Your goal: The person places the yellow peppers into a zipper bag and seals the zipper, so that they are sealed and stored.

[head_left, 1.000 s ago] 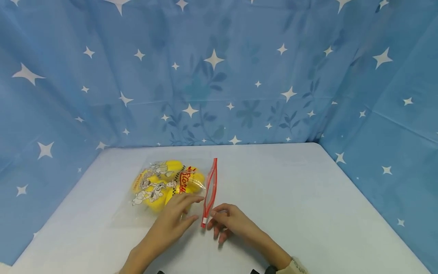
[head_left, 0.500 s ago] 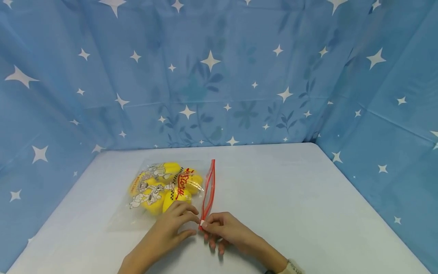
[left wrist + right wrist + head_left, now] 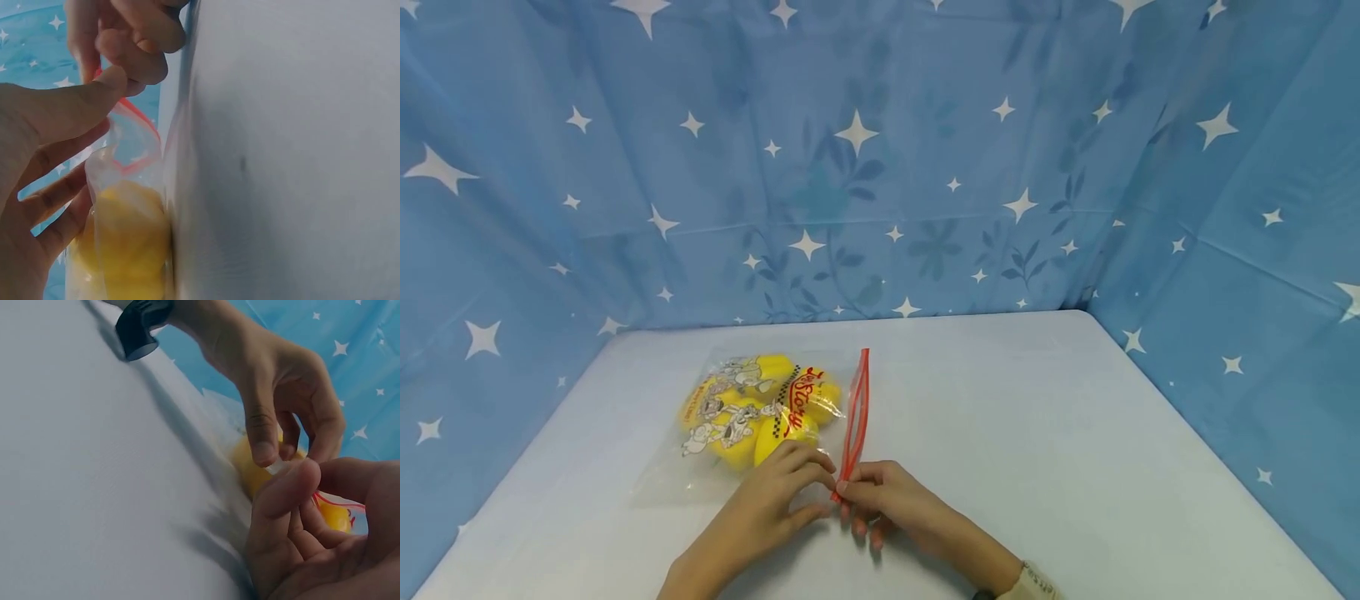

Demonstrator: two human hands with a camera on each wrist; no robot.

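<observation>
A clear zip bag (image 3: 842, 379) with printed cartoon figures lies at the left of the table, with several yellow rounded objects (image 3: 775, 433) inside. Its red zipper (image 3: 855, 417) runs along the right edge, and its two strips stand apart along the middle. My right hand (image 3: 891, 496) pinches the near end of the zipper between thumb and forefinger, covering the white slider. My left hand (image 3: 767, 508) is beside that end with a fingertip right at it. Thumb and fingers stay spread, as the left wrist view shows against the bag's plastic (image 3: 100, 162).
A white table (image 3: 1037, 433) carries the bag. Behind it and at both sides hangs a blue curtain (image 3: 925, 167) with white stars. A dark band (image 3: 142, 328) sits on the left wrist in the right wrist view.
My right hand has moved left to the zipper's near end and taken hold of the slider. My left hand has shifted slightly down to that end. The view has also shifted a little.
</observation>
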